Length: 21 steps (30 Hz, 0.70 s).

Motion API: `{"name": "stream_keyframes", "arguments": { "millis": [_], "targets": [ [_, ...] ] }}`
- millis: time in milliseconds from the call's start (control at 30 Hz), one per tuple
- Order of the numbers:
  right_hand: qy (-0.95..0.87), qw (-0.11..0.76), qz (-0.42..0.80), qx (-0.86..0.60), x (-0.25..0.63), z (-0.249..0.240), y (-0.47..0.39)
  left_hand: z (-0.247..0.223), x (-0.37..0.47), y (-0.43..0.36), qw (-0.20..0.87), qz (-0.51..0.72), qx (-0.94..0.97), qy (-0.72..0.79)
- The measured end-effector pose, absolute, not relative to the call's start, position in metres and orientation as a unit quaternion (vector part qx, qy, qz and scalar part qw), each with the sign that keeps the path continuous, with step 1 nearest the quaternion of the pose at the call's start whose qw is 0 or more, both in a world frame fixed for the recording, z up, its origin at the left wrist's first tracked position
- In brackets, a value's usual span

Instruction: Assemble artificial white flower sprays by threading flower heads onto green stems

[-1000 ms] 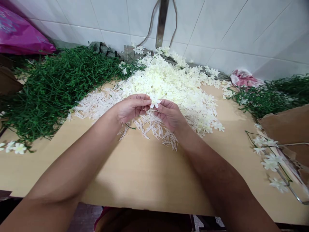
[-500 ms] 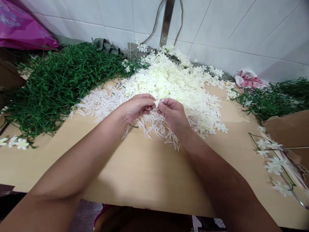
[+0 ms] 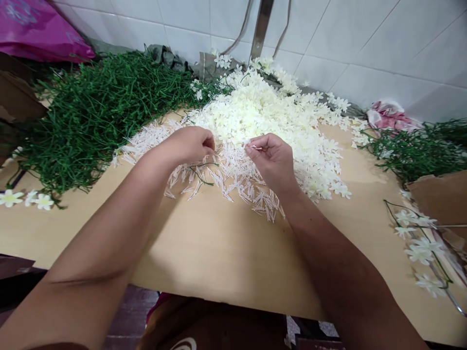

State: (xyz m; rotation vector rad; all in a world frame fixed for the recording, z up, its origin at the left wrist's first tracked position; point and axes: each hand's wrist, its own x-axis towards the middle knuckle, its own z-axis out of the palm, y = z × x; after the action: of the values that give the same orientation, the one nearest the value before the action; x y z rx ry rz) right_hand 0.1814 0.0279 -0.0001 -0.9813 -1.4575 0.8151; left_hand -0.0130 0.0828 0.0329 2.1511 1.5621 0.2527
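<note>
Over the heap of thin white plastic sticks [image 3: 241, 177], my left hand [image 3: 189, 144] reaches with curled fingers. Its fingertips point down and are mostly hidden, so what they pinch does not show. My right hand [image 3: 275, 158] is closed in a pinch between thumb and forefinger on a small white stick [image 3: 256, 147]. A tiny pale bit shows at the fingertips, too small to name. Just behind both hands rises a large pile of artificial white flowers [image 3: 262, 112]. One green stem [image 3: 200, 176] lies among the sticks below my left hand.
Green plastic stems [image 3: 98, 112] are heaped at left, more greenery [image 3: 430, 146] at right. Flowered sprays [image 3: 419, 250] lie near a cardboard box [image 3: 443, 199]. A pink bag [image 3: 44, 29], a red-and-white cloth [image 3: 390, 116] and a metal post [image 3: 261, 29] stand along the tiled wall.
My hands have parted from a white flower piece held between them. The left has moved left to the sticks; the right still pinches a white stick. The view has shifted slightly.
</note>
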Motion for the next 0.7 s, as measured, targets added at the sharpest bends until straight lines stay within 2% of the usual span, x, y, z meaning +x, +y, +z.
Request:
{"name": "stream_keyframes", "arguments": {
  "millis": [100,233,333,433,567,700],
  "targets": [
    [-0.587,0.550,0.424,-0.417,0.181,-0.004,0.031,0.024,-0.017,0.086,0.243,0.023,0.797,0.552],
    [-0.524,0.527,0.559,-0.369,0.173,-0.011,0.028,0.014,-0.009,0.085,0.190,-0.003,0.831,0.523],
    [-0.486,0.489,0.647,-0.327,0.162,-0.016,0.021,0.018,-0.009,0.085,0.186,0.001,0.838,0.514],
    [-0.477,0.430,0.706,-0.300,0.150,-0.018,0.012,0.029,-0.015,0.086,0.196,0.064,0.818,0.536],
    [-0.525,0.368,0.703,-0.306,0.148,-0.020,0.012,0.040,-0.018,0.085,0.268,0.166,0.784,0.534],
    [-0.518,0.480,0.609,-0.361,0.167,-0.020,0.026,0.036,-0.012,0.082,0.353,0.173,0.779,0.489]
  ]
}}
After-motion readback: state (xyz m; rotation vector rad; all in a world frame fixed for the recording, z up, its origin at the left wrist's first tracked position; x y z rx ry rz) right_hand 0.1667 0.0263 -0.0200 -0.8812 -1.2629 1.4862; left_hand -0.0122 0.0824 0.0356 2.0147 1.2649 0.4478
